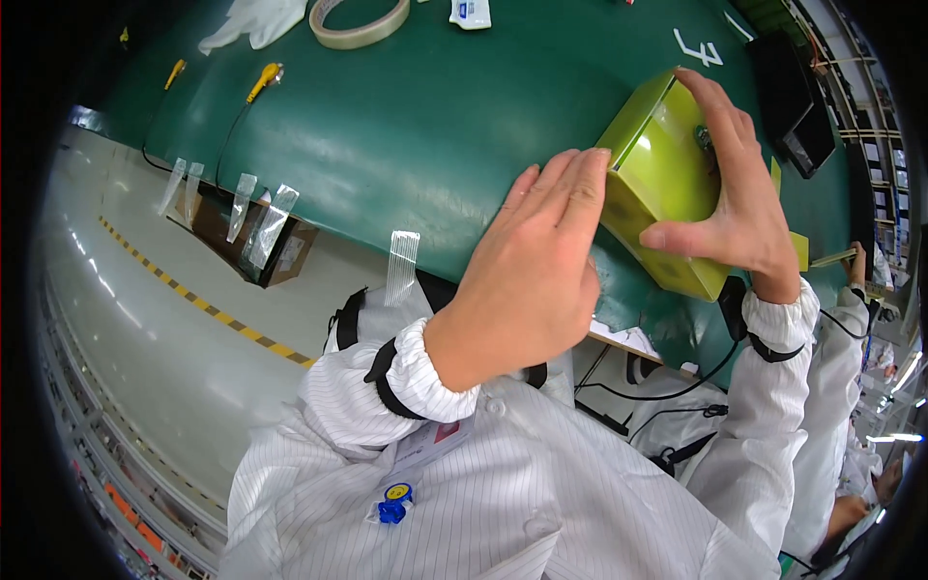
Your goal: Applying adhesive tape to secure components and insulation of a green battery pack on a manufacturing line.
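A translucent yellow-green box (665, 179) sits at a slant on the green worktable in front of me, to the right. My right hand (746, 198) spans it, with fingers on the far edge and the thumb on the near part of its face. A small dark object (703, 137) shows inside, partly covered by the right hand. My left hand (541, 261) is stretched out with its fingers together, the tips touching the left corner of the box. Its palm is turned down and its thumb is mostly hidden.
The green tabletop (406, 126) holds a tape roll (360, 24), a white glove (253, 19) and a small white packet (471, 13) at the back. Yellow-ended leads (263, 83) lie left. A black device (793, 106) stands right, near another person's hand (856, 263). A cardboard box (290, 253) sits below the edge.
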Available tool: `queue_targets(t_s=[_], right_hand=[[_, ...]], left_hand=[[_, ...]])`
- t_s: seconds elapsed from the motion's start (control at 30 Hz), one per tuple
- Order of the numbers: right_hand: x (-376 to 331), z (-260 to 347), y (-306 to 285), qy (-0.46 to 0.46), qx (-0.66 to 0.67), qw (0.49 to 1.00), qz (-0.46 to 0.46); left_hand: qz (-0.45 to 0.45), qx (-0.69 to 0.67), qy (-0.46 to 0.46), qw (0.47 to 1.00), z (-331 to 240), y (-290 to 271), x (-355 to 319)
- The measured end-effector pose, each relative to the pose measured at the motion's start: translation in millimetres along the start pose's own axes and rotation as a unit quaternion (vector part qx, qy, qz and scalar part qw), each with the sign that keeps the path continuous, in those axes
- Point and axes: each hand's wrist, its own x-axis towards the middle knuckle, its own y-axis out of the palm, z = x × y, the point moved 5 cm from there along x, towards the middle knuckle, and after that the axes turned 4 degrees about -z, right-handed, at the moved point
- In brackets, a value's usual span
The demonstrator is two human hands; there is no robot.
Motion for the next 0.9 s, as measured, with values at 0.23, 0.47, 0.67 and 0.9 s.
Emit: queue_targets(t_s=[0.23, 0.47, 0.67, 0.9], right_hand=[[3, 4, 1, 0.031, -0.038, 0.999, -0.001], [8, 3, 4, 0.090, -0.033, 0.995, 0.019], [34, -35, -24, 0.295, 0.252, 0.921, -0.024], [51, -39, -2, 0.399, 0.085, 0.911, 0.063]], left_hand=[[-0.008, 0.048, -0.001, 0.999, 0, -1, 3], [-0.019, 0.112, 0.011, 0.993, 1, 5, 1], [-0.048, -0.018, -0.031, 0.998, -7, 10, 5], [-0.070, -0.128, -0.106, 0.984, -2, 27, 9]])
